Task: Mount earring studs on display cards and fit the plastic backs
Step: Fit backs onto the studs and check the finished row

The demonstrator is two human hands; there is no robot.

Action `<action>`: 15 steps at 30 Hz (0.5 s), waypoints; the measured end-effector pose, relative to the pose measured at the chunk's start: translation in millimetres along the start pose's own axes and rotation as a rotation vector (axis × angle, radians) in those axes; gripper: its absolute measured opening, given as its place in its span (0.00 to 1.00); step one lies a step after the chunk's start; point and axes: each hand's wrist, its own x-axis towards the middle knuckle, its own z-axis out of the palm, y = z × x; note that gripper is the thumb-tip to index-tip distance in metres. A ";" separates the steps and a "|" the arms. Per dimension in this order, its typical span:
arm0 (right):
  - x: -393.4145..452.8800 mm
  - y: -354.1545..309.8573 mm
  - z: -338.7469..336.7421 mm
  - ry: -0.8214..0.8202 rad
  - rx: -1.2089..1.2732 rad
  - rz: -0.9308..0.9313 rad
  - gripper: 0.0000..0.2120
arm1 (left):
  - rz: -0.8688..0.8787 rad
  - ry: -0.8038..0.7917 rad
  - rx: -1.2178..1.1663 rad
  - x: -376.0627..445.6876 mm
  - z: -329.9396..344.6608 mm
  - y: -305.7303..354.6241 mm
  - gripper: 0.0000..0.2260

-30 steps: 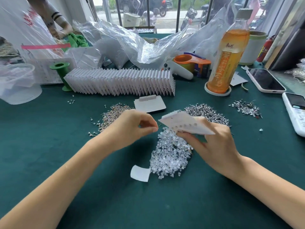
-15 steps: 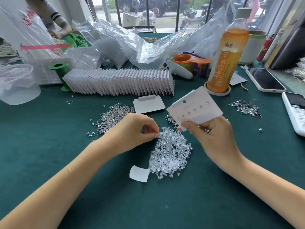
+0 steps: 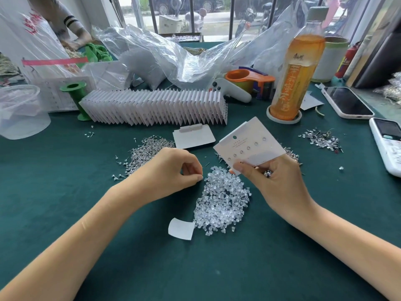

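Orange drink bottle (image 3: 296, 68) beside two phones (image 3: 347, 103) on green table (image 3: 65, 192).

Plastic backs (image 3: 221, 198) heaped mid-table (image 3: 65, 213); studs (image 3: 147, 151) behind-left; card row (image 3: 156, 107) beyond; bottle (image 3: 297, 70), phones (image 3: 347, 103) toward the right edge.

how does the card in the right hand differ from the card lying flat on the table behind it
The held card is tilted up, pinched by the right hand, and shows a row of studs. The flat card lies untouched on the table, showing no studs. Both are white.
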 end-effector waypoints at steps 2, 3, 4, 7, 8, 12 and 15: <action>-0.7 1.3 0.4 -0.004 -0.029 -0.016 0.18 | 0.005 0.011 0.011 0.1 0.7 -0.2 0.02; -1.2 2.0 0.7 -0.004 -0.042 -0.036 0.20 | 0.006 0.017 0.024 0.1 1.6 -0.3 0.02; -1.8 1.8 0.7 -0.002 -0.051 -0.064 0.20 | 0.001 0.019 0.037 -0.2 2.7 -0.3 0.02; -0.7 0.6 -2.6 0.025 -0.192 -0.287 0.19 | -0.052 0.070 0.006 0.8 4.8 -0.5 0.04; -0.8 1.5 -3.8 0.028 -0.288 -0.400 0.17 | -0.095 0.111 -0.057 2.0 3.7 0.1 0.03; -2.5 0.6 -6.1 -0.087 -0.529 -0.831 0.08 | -0.218 0.138 -0.539 3.9 -11.1 9.1 0.03; -5.6 -2.5 -2.1 -0.142 -0.686 -1.011 0.10 | -0.125 -0.097 -0.652 -1.9 -14.4 21.8 0.07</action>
